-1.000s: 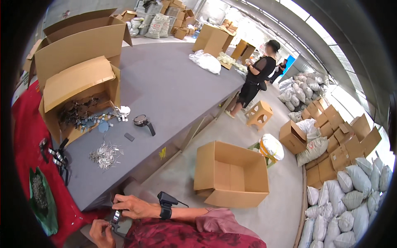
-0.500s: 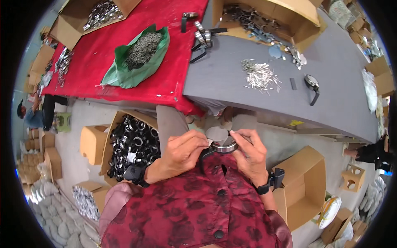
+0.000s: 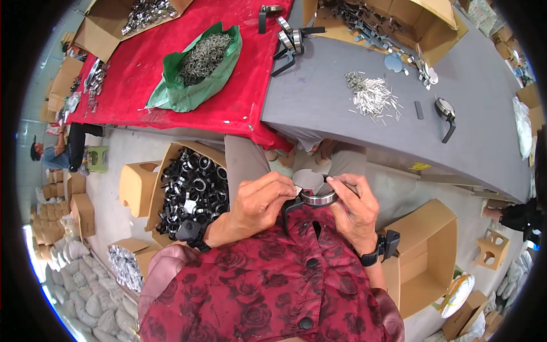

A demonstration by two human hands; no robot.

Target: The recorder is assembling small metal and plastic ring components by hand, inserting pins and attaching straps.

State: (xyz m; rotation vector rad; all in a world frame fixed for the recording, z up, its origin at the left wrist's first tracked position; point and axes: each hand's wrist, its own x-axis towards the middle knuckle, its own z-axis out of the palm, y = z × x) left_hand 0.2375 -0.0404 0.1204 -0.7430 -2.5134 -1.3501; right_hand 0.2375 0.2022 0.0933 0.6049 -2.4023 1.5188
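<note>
A round metal-banded piece with a black arm (image 3: 319,199) is held in front of my body, above the red flowered garment. A thin grey disc (image 3: 308,180) stands up at its far side. My left hand (image 3: 262,199) is closed at the disc's left edge, fingertips pinching a small pale bit whose kind I cannot make out. At the other side, my right hand (image 3: 354,208) grips the banded piece's rim between thumb and fingers. The black arm hangs down near my left fingertips. The fingers partly hide where disc and band meet.
Ahead, a grey table (image 3: 319,91) bears a pile of small metal pins (image 3: 373,97) and a similar banded piece (image 3: 444,108). A green bag of metal parts (image 3: 196,91) lies on red cloth. A carton of black rings (image 3: 191,191) stands left, another carton (image 3: 424,256) right.
The whole view has shifted slightly, so the scene sits further right in the picture. Both hands keep their hold on the banded piece and the small bit, with little visible change.
</note>
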